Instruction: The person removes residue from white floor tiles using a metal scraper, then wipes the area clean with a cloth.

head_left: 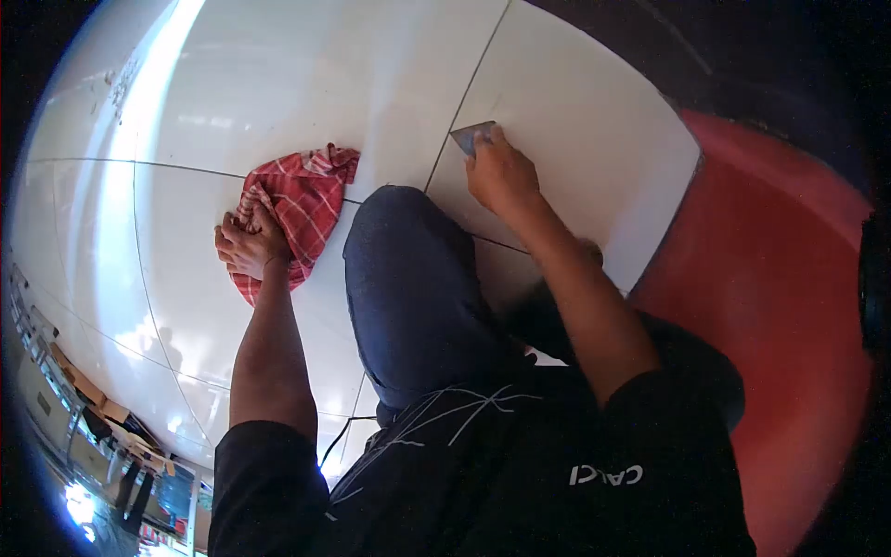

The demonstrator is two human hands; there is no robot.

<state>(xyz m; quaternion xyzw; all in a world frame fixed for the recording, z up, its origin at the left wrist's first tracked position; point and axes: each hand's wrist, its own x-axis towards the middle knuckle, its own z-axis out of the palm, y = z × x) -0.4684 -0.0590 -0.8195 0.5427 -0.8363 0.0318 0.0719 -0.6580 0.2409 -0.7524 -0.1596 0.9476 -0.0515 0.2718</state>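
Note:
My left hand (255,247) is closed on a red-and-white plaid cloth (306,200), pressing it against the white tiled floor (390,102). The cloth lies bunched, mostly to the right of the hand and beyond it. In my right hand (504,172) is a putty knife, its flat grey metal blade (471,137) pointing left and touching or close above the floor beside a dark tile joint. My fingers hide its handle. Between my two arms is my bent knee (408,269) in dark blue trousers.
A red surface (761,306) borders the tiles on the right, with a dark area beyond it. Dark joints cross the glossy floor, and bright light reflects at left. Shelving and assorted objects (111,418) stand at the lower left. A thin black cable (339,436) shows near my left arm.

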